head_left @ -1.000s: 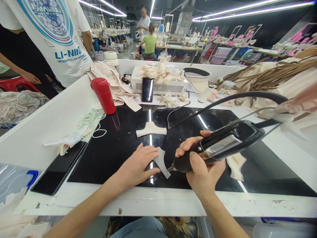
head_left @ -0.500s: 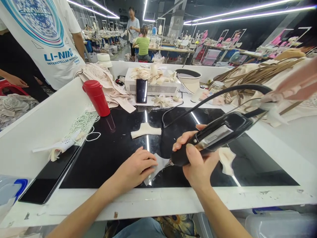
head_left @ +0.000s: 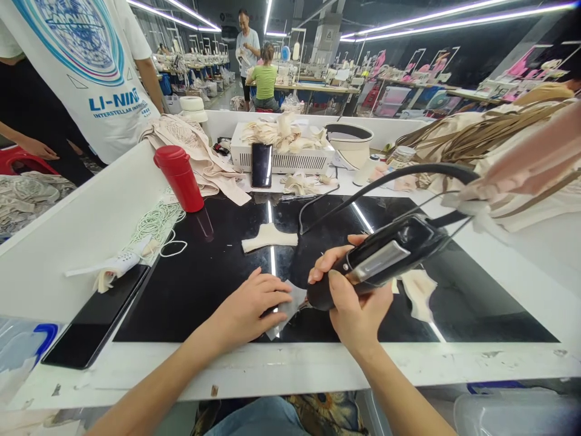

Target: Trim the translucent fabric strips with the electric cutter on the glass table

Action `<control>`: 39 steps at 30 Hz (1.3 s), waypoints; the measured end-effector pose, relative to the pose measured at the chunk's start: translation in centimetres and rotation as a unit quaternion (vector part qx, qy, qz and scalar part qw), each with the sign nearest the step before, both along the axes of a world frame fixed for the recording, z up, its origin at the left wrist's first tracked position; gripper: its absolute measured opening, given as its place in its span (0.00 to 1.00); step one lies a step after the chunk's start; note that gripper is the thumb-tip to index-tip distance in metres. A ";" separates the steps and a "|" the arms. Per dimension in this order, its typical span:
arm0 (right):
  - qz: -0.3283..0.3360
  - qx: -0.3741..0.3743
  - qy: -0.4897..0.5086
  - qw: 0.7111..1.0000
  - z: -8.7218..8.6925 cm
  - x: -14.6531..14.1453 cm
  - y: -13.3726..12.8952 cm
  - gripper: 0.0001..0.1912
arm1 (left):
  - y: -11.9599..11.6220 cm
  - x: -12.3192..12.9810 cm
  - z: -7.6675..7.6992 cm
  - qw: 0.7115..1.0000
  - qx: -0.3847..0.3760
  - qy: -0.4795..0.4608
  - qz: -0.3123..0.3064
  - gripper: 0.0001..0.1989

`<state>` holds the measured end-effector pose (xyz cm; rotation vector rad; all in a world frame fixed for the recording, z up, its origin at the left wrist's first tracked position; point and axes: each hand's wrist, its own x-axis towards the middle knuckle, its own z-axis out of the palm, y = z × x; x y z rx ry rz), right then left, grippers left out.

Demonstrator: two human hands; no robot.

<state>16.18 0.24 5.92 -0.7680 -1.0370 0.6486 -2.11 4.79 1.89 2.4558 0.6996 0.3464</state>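
My left hand (head_left: 256, 306) lies flat with its fingers stretched out, pressing a thin whitish piece of fabric (head_left: 295, 297) onto the glossy black board (head_left: 181, 303). My right hand (head_left: 358, 303) is wrapped around a black corded handheld tool (head_left: 385, 257) with a silver plate on its side. The tool is tilted, its narrow metal tip at the right edge of the fabric, close to my left fingertips. Beyond my left hand lies a cream curved fabric piece (head_left: 269, 237). Another cream cutout (head_left: 420, 293) rests right of my right hand, partly hidden by it.
A red bottle (head_left: 179, 178), pale green cord (head_left: 157, 224) and a black slab (head_left: 95, 321) are at left. Behind stand a phone (head_left: 262, 165) and a white vented box (head_left: 290, 158) topped with scraps. The tool's cable (head_left: 399, 175) arcs rightward. A person (head_left: 91, 79) stands beyond the left partition.
The tool and my right hand have shifted slightly left, along the fabric's edge. My left hand stays flat on the fabric. The view has tilted a little.
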 end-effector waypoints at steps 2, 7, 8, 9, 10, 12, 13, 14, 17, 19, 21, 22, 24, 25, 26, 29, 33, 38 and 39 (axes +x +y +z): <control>-0.009 -0.004 0.006 1.000 0.1 0.1 0.2 0.22 | 0.0 -0.1 0.3 1.000 -0.003 0.007 -0.002 0.16; -0.017 0.000 0.023 1.000 0.4 0.0 -0.1 0.22 | 0.1 -0.6 1.0 0.999 -0.029 0.030 -0.027 0.23; -0.008 0.004 0.023 1.000 0.4 -0.1 -0.2 0.22 | 0.1 -0.6 1.0 0.999 -0.028 0.033 -0.030 0.24; 0.003 0.008 0.024 1.000 0.4 -0.3 -0.4 0.22 | 0.1 -0.6 1.0 0.999 -0.026 0.035 -0.033 0.25; 0.013 0.011 0.025 1.000 0.3 -0.4 -0.6 0.22 | 0.1 -0.6 1.0 0.999 -0.022 0.035 -0.033 0.25; 0.027 0.011 0.026 0.999 0.2 -0.7 -0.8 0.22 | 0.1 -0.6 0.8 0.999 -0.017 0.034 -0.033 0.26; 0.030 0.010 0.027 0.999 0.1 -0.8 -0.9 0.22 | 0.2 -0.5 0.7 0.999 -0.014 0.033 -0.034 0.26; 0.031 0.008 0.027 0.999 0.0 -0.9 -1.0 0.23 | 0.2 -0.5 0.7 0.999 -0.012 0.032 -0.035 0.27; 0.031 0.001 0.030 0.999 -0.1 -1.0 -0.9 0.23 | 0.2 -0.4 0.5 0.999 -0.010 0.026 -0.037 0.28; 0.032 -0.001 0.032 0.999 0.0 -1.1 -0.9 0.21 | 0.2 -0.4 0.5 0.999 -0.010 0.024 -0.037 0.28; 0.033 -0.003 0.035 0.999 0.1 -1.1 -0.9 0.21 | 0.3 -0.4 0.5 0.999 -0.009 0.024 -0.037 0.29; 0.033 -0.004 0.036 0.999 0.2 -1.1 -1.0 0.21 | 0.3 -0.4 0.5 0.999 -0.009 0.025 -0.037 0.29; 0.038 0.000 0.041 0.998 0.3 -1.3 -1.2 0.21 | 0.3 -0.4 0.5 0.999 -0.009 0.023 -0.038 0.30; 0.044 0.004 0.043 0.998 0.3 -1.4 -1.3 0.22 | 0.3 -0.4 0.6 0.999 -0.010 0.023 -0.039 0.30; 0.051 0.008 0.045 0.998 0.4 -1.5 -1.5 0.22 | 0.3 -0.4 0.6 0.999 -0.011 0.022 -0.040 0.29; 0.061 0.014 0.043 0.997 0.3 -2.0 -1.9 0.22 | 0.2 -0.3 0.8 0.999 -0.014 0.025 -0.041 0.28; 0.058 -0.003 0.040 0.997 0.1 -2.2 -2.1 0.21 | 0.2 -0.3 1.0 0.998 -0.017 0.035 -0.042 0.28; 0.045 -0.008 0.033 0.998 0.6 -0.8 -1.6 0.22 | 0.3 -0.6 1.1 0.998 -0.027 0.033 -0.043 0.26; 0.023 -0.004 0.033 0.999 0.8 -0.3 -1.4 0.21 | 0.3 -0.6 1.2 0.999 -0.025 0.029 -0.039 0.25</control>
